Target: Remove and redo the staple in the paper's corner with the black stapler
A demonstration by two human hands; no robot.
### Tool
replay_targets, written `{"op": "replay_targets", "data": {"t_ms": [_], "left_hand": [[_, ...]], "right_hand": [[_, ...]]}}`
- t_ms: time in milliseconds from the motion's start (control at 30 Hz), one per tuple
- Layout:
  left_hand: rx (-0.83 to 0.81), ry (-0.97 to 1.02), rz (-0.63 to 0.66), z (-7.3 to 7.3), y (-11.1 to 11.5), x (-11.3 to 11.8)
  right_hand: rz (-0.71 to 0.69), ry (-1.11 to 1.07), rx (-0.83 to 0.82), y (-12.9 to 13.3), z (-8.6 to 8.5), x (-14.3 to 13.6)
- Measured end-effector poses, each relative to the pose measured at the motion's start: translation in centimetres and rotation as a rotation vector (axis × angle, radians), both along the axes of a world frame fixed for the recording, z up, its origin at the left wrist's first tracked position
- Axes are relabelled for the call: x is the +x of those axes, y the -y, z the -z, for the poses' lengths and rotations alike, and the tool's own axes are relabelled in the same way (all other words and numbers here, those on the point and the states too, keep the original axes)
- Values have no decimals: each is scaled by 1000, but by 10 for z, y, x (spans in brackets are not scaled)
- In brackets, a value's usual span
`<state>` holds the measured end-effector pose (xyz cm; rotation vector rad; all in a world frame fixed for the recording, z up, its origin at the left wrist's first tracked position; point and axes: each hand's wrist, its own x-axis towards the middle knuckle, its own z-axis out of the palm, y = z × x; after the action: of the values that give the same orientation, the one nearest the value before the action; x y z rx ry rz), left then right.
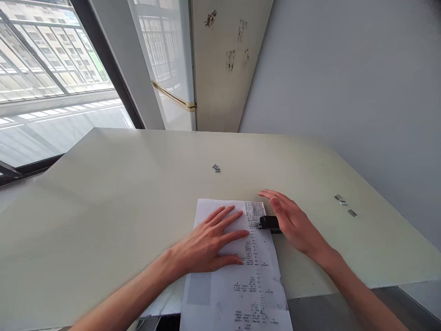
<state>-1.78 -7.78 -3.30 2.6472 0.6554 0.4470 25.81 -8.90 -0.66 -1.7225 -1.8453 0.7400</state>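
The slender bare left hand has long, slim fingers tapering to rounded tips, and joins a narrow left wrist and a smooth, uncovered left forearm. The equally bare right hand shows a blunt-tipped thumb, and its slim right wrist widens into a smooth, uncovered right forearm.

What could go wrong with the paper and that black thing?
The paper sticks out past the table's near edge, so it might slip if the left hand lifts.

The black thing, maybe a stapler, overlaps the paper's edge; a bump from the right hand beside it could knock it crooked.
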Motion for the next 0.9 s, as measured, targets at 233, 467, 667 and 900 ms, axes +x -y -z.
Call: {"op": "replay_targets", "data": {"t_ms": [233, 467, 667, 900], "left_hand": [[-26, -38, 45, 1, 5, 7], [-23, 16, 28, 4, 9, 12], [-5, 33, 7, 5, 11, 14], [1, -1, 6, 7, 11, 16]], "right_hand": [[-35, 134, 46, -2, 2, -6], [-28, 172, 81, -7, 5, -9], [-29, 169, 77, -10, 3, -11], [-15, 199, 55, -13, 1, -16]]}}
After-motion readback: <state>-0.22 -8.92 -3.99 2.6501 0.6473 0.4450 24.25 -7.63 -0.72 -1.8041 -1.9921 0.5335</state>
